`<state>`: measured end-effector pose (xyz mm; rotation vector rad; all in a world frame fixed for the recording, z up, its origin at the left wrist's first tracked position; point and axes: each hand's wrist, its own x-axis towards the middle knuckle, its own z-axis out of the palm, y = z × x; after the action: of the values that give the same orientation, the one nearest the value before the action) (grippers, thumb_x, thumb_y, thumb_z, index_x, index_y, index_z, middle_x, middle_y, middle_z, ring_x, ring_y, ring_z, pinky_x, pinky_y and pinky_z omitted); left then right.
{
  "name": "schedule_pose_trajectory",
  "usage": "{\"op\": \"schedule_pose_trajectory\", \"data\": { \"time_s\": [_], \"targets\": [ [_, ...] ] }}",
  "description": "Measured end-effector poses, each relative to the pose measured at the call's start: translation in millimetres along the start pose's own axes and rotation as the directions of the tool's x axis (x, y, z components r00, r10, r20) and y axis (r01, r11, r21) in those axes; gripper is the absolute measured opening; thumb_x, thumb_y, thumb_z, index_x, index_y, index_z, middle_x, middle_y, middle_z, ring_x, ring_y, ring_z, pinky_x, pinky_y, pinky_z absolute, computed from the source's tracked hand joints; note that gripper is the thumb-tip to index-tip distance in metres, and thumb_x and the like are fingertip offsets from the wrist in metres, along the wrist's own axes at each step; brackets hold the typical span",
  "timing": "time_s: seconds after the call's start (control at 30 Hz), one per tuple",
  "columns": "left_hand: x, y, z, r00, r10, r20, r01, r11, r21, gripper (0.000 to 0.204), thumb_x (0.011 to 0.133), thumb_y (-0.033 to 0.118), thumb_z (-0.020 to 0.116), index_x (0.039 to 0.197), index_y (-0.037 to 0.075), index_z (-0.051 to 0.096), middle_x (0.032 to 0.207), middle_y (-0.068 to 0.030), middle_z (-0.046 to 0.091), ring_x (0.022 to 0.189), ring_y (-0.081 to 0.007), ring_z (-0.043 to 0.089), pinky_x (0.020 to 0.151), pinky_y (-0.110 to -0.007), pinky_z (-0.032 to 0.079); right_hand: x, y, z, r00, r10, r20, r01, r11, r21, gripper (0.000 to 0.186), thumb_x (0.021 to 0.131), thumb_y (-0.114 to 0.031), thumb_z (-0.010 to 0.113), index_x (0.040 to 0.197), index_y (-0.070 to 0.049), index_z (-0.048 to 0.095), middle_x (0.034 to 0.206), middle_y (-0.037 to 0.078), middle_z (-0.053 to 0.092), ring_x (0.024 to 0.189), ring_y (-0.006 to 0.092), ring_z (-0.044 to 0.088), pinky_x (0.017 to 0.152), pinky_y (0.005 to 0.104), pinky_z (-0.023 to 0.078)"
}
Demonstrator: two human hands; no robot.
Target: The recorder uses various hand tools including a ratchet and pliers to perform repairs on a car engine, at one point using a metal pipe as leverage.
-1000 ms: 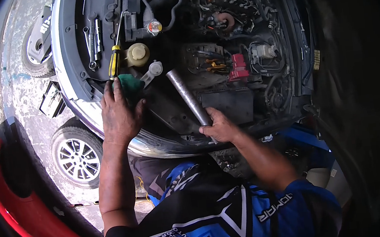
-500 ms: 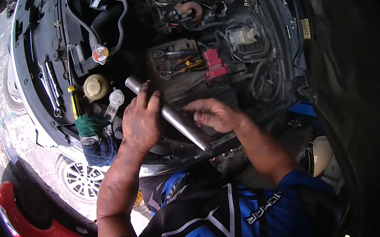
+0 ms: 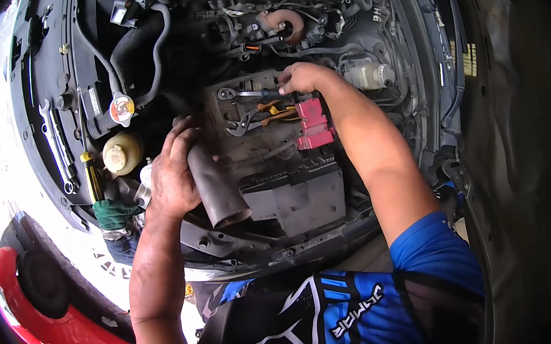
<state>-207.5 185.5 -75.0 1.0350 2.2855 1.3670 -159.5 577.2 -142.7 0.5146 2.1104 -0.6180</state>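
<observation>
My left hand (image 3: 176, 172) is wrapped round a wide grey metal pipe (image 3: 218, 188), which tilts with its open end toward me. Farther off and to the right, my right hand (image 3: 304, 77) has its fingers closed at the handle end of a ratchet wrench (image 3: 248, 94). The ratchet lies in a shallow tray area (image 3: 221, 137) of the engine bay. Just nearer to me lie pliers (image 3: 238, 126) and yellow-handled pliers (image 3: 276, 115), beside a red plastic cover (image 3: 312, 122).
Wrenches (image 3: 58, 151) and a yellow-handled screwdriver (image 3: 92, 178) lie along the left edge, near a green-and-blue glove (image 3: 113, 214). A cream reservoir (image 3: 120, 155) and radiator cap (image 3: 122, 108) stand left. A black box cover (image 3: 298, 200) sits at the front.
My right hand has left the pipe's side and reached forward to the ratchet handle. My left hand has shifted the pipe leftward and turned its open end more toward me.
</observation>
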Motion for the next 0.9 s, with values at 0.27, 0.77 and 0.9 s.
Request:
{"op": "schedule_pose_trajectory", "data": {
  "time_s": [0.27,0.77,0.9],
  "targets": [
    [-45.4,-18.7,-15.2,0.989,0.053,-0.142,-0.007,0.953,0.302,0.055,0.074,0.018,0.08,0.122,0.006,0.057,0.138,-0.0237,0.054,0.123,-0.0411,0.057,0.104,-0.045,0.044,13.8,-12.7,22.2,0.997,-0.048,0.063,0.063,0.963,-0.261,0.059,0.078,-0.026,0.08,0.13,-0.005,0.062,0.121,0.019,0.067,0.114,0.0343,0.063,0.098,0.0399,0.049],
    [-45.9,-31.2,-4.9,0.971,-0.042,-0.234,0.1,0.965,0.241,0.05,0.077,0.015,0.078,0.122,0.007,0.059,0.137,-0.0144,0.059,0.126,-0.0339,0.057,0.105,-0.042,0.045,-17.9,-20.1,20.9,0.94,-0.336,-0.063,0.321,0.931,-0.173,0.04,0.075,-0.006,0.072,0.112,-0.004,0.058,0.1,0.017,0.068,0.096,0.0317,0.066,0.082,0.0402,0.051],
    [-45.9,-32.9,-5.5,0.97,-0.023,-0.242,0.07,0.979,0.19,0.042,0.084,0.011,0.072,0.122,0.004,0.056,0.137,-0.0173,0.058,0.128,-0.0341,0.056,0.106,-0.04,0.046,-23.9,-21.0,14.2,0.93,-0.353,-0.098,0.319,0.912,-0.26,0.04,0.074,-0.006,0.073,0.112,-0.004,0.058,0.099,0.017,0.068,0.095,0.0316,0.066,0.082,0.0411,0.051]
  ]
}}
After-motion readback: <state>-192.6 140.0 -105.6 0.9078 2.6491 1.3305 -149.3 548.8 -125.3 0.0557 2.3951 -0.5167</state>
